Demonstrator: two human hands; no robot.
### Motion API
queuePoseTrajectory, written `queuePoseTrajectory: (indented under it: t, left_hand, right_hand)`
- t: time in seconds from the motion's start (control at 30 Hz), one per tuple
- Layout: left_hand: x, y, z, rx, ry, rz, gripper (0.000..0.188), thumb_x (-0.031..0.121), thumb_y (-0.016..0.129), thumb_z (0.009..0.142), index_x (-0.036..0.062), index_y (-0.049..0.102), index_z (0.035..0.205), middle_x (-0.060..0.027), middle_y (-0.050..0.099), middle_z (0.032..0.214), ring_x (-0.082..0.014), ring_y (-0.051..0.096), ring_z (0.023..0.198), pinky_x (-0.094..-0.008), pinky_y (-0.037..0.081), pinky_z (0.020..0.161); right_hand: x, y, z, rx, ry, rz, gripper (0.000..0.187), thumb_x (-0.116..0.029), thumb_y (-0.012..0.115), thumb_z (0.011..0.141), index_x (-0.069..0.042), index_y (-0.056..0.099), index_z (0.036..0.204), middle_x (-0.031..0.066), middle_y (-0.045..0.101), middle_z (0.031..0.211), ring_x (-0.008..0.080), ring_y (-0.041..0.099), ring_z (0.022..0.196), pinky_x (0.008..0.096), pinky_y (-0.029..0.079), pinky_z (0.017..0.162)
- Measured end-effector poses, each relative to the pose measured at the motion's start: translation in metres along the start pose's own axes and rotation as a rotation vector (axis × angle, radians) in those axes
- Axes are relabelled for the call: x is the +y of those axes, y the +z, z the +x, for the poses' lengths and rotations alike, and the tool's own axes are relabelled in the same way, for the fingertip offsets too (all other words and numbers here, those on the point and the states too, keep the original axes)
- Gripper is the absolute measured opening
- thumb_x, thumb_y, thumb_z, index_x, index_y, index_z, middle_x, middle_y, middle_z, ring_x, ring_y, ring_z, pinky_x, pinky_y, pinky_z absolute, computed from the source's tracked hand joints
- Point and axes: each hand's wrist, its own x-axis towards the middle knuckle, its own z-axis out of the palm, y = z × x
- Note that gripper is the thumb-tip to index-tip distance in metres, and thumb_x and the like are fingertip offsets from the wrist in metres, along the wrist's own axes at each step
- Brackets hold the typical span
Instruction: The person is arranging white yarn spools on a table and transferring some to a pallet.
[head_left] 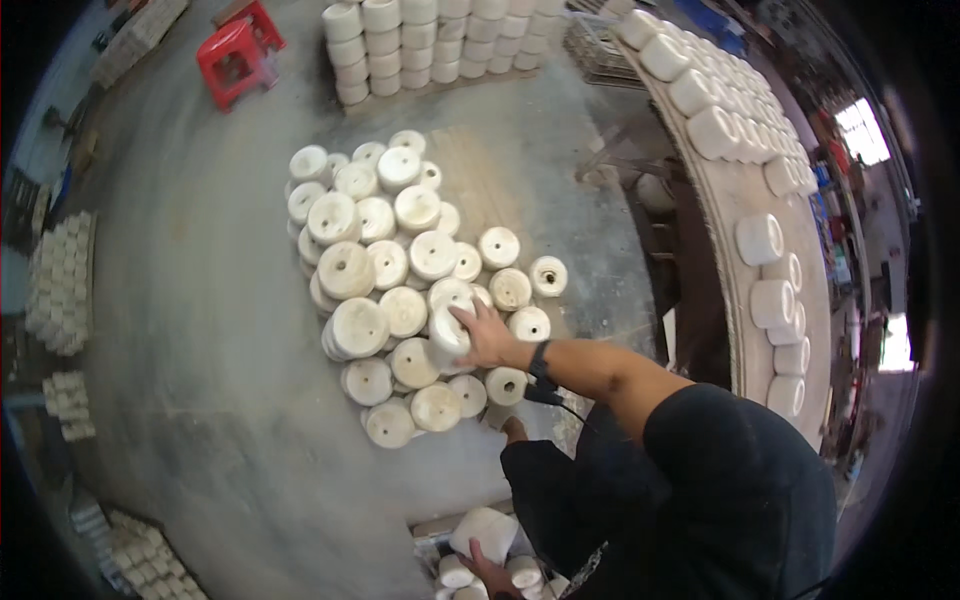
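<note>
My right hand point(485, 337) is closed around the side of a white cylindrical blank point(449, 300) with rounded edges and a chalky look. It is over the near right part of a floor stack of similar white blanks point(361, 327), most with a small hole in the middle of the top. A dark band circles my right wrist. At the lower edge, my left hand point(485, 572) has its fingers against a larger white blank point(485, 534) that sits tilted over several smaller white pieces point(523, 571). Part of that hand is cut off by the picture's edge.
At the right, a long board-topped table point(730, 250) carries rows of white blanks point(713, 132). A tall block of stacked blanks point(420, 45) stands at the back. Red plastic stools point(232, 62) are at the far left. More stacks point(65, 285) line the left side.
</note>
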Motion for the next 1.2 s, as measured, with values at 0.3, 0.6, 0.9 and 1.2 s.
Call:
queuePoseTrajectory:
  t: [0.3,0.6,0.9,1.2]
  left_hand:
    - [0.136,0.122,-0.049,-0.484,0.330,-0.090,0.072,0.025,0.064,0.090,0.0052,0.029,0.150,-0.0165,0.047,0.141,-0.0332,0.049,0.127,-0.0447,0.042,0.106]
    - [0.132,0.244,-0.168,-1.087,0.108,-0.004,0.078,0.051,0.060,0.087,0.0099,0.035,0.149,-0.0137,0.042,0.150,-0.0335,0.043,0.136,-0.0536,0.035,0.113]
    - [0.017,0.368,-0.306,-1.400,-0.067,0.270,0.088,0.071,0.053,0.081,0.0143,0.041,0.147,-0.0136,0.046,0.148,-0.0369,0.046,0.133,-0.0584,0.038,0.111]
    - [-0.054,0.446,-0.355,-1.369,-0.227,0.575,0.080,0.069,0.038,0.089,0.0105,0.045,0.144,-0.0149,0.050,0.144,-0.0387,0.049,0.130,-0.0565,0.039,0.109]
  right_hand:
    - [0.094,-0.151,-0.261,-0.506,0.856,1.328,0.065,-0.047,0.068,0.088,-0.014,0.047,0.140,0.0102,0.062,0.127,0.0315,0.063,0.110,0.0532,0.053,0.087]
    - [0.168,-0.226,-0.428,-0.262,0.516,2.162,0.069,-0.071,0.045,0.090,-0.020,0.054,0.135,0.0109,0.059,0.132,0.0350,0.058,0.119,0.0557,0.050,0.092]
    - [0.265,-0.231,-0.530,0.156,0.221,2.402,0.067,-0.063,0.046,0.096,-0.009,0.058,0.133,0.0119,0.058,0.138,0.0296,0.055,0.124,0.0492,0.041,0.108]
    - [0.327,-0.207,-0.641,0.555,0.193,2.488,0.069,-0.065,0.049,0.093,-0.015,0.051,0.141,0.0118,0.054,0.141,0.0309,0.053,0.128,0.0557,0.041,0.106]
